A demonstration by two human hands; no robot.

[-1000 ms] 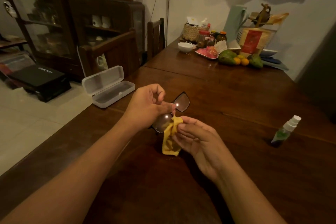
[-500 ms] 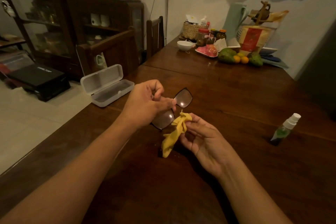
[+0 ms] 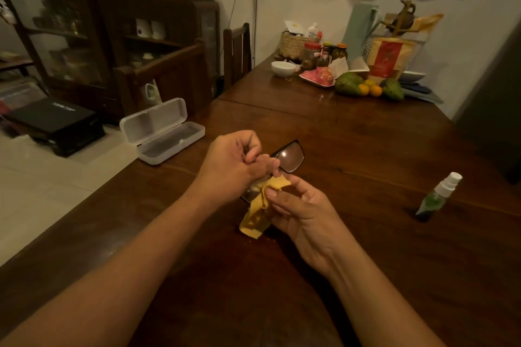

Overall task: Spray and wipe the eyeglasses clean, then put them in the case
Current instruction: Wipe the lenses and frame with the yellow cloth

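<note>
Above the dark wooden table (image 3: pixel 352 149), my left hand (image 3: pixel 231 166) pinches the black-framed eyeglasses (image 3: pixel 290 155) at the bridge. The far lens shows beyond my fingers; the near lens is mostly hidden behind the hand and the cloth. My right hand (image 3: pixel 298 211) pinches a yellow cloth (image 3: pixel 260 208) against the near lens, and the rest of the cloth hangs down toward the table. An open white glasses case (image 3: pixel 163 132) lies at the table's left edge. A small spray bottle (image 3: pixel 438 197) with a white cap stands to the right.
At the far end of the table are a white bowl (image 3: pixel 282 68), jars, a woven basket (image 3: pixel 293 43), fruit (image 3: pixel 366 87) and a red packet. Two wooden chairs (image 3: pixel 174 70) stand along the left side. A dark cabinet fills the back left.
My right hand has brought the yellow cloth back up against the near lens, after pulling it slightly away half a second ago. The glasses stay pinched in my left hand.
</note>
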